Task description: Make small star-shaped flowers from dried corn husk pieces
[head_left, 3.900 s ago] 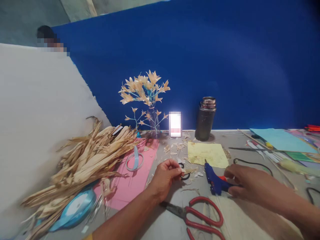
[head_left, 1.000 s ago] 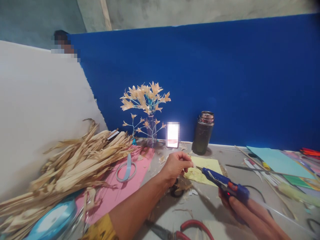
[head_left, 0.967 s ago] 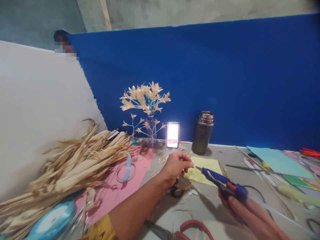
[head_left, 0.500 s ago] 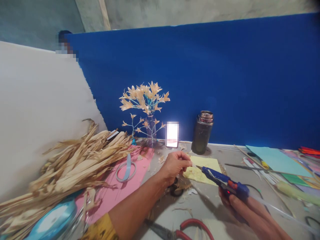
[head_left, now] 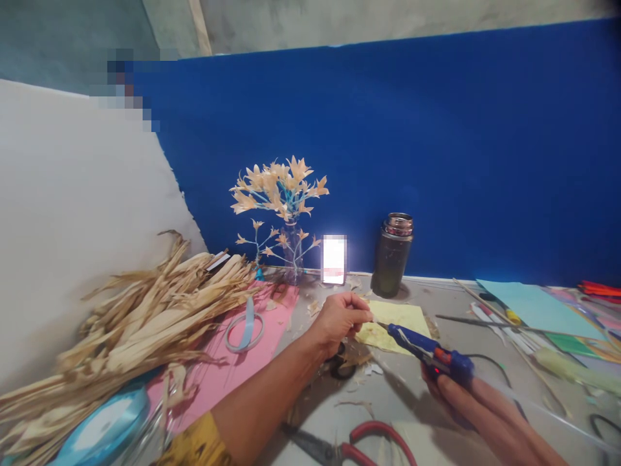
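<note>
My right hand point(head_left: 466, 398) is wrapped round a blue hot glue gun point(head_left: 427, 349) with a small red light lit on it. A long clear glue stick trails from its back end. The nozzle points left, close to the fingertips of my left hand point(head_left: 342, 320). Those fingers are pinched together, and what they hold is too small to make out. Beneath them lies a yellow paper point(head_left: 400, 327) with stains on it. Dark scissor handles point(head_left: 342, 367) show partly under my left wrist.
Dried corn husks point(head_left: 160, 317) are heaped at left beside pink paper point(head_left: 233, 369) and a tape ring point(head_left: 245, 349). Husk-coloured flowers point(head_left: 279, 188), a glowing phone point(head_left: 334, 259) and an open flask point(head_left: 392, 255) stand behind. Red-handled pliers point(head_left: 359, 446) lie in front; coloured papers point(head_left: 538, 307) at right.
The glue gun has shifted slightly left, its nozzle now nearer my left fingertips. My left hand has stayed almost still, still pinched.
</note>
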`<move>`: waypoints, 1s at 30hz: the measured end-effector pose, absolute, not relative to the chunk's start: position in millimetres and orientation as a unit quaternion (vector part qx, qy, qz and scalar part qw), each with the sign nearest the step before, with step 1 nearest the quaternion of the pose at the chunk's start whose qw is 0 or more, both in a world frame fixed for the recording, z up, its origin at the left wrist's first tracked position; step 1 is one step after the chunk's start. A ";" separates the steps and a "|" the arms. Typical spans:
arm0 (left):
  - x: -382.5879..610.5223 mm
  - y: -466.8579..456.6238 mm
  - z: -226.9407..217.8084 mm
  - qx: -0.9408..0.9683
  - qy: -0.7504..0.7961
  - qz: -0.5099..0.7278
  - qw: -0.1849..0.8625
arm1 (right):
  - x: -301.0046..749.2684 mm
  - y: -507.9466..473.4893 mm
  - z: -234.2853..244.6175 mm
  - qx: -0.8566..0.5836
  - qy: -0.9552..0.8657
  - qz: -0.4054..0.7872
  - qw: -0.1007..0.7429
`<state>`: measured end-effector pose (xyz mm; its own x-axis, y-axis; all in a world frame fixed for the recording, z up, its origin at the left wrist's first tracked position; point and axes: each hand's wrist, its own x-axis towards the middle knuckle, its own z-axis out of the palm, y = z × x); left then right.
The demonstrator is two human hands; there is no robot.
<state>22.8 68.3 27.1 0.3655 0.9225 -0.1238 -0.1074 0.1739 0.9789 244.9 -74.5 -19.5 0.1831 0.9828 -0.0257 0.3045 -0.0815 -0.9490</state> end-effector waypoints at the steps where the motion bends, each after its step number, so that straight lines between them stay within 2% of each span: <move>1: 22.8 68.2 27.3 0.508 0.402 0.395 0.652 | 245.4 -74.5 -20.4 -0.628 -0.507 0.393 0.441; 24: 21.9 68.7 26.7 0.517 0.387 0.386 0.659 | 247.3 -73.3 -20.4 -0.620 -0.512 0.419 0.420; 30: 20.8 69.5 27.2 0.511 0.384 0.389 0.663 | 241.3 -75.1 -23.5 -0.634 -0.524 0.379 0.424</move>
<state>20.8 69.5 27.2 0.4015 0.9091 -0.1116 -0.1236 0.1746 0.9769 241.3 -75.1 -23.5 0.1638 0.9858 -0.0365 0.3427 -0.0916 -0.9350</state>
